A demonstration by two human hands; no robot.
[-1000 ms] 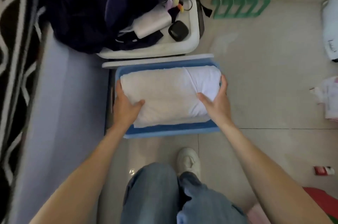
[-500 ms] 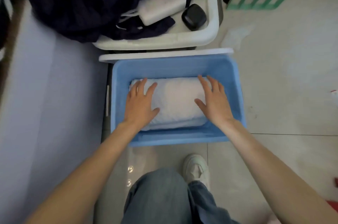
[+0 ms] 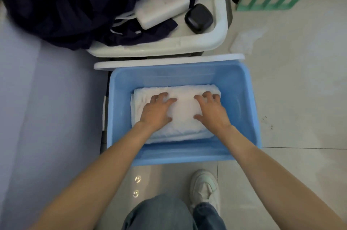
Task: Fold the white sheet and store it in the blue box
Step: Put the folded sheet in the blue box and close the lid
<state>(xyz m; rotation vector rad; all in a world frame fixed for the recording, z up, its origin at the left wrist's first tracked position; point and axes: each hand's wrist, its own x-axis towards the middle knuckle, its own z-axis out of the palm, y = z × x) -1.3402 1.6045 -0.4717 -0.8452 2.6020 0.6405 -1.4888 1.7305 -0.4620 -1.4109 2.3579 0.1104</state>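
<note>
Both forearms reach forward from the bottom of the view into the blue box (image 3: 249, 109), which stands on the tiled floor (image 3: 300, 88) at the centre of the picture. The left hand (image 3: 156, 110) lies palm down on the folded white sheet (image 3: 185, 115), its fingers spread and bent at the knuckles, the tips pressing into the cloth toward 12 o'clock; the thumb points to 3 o'clock. The right hand (image 3: 211, 110) mirrors it, palm down, fingers spread and arched, thumb pointing to 9 o'clock. Neither hand closes round the cloth: both rest on top with loose, spread fingers, and a strip of sheet shows between them. The sheet lies flat on the floor of the box as a thick rectangular bundle directly beneath both palms, nearer the box's 9 o'clock wall, with bare blue bottom showing at 3 o'clock and 12 o'clock. A white lid (image 3: 169, 61) lies just beyond the box's far rim at 12 o'clock, and beyond that a white tray (image 3: 216, 38) carries dark clothing (image 3: 56, 4) and a black case (image 3: 199, 18). At 6 o'clock are a jeans-clad knee (image 3: 159, 212) and a white shoe (image 3: 203, 186).
</note>
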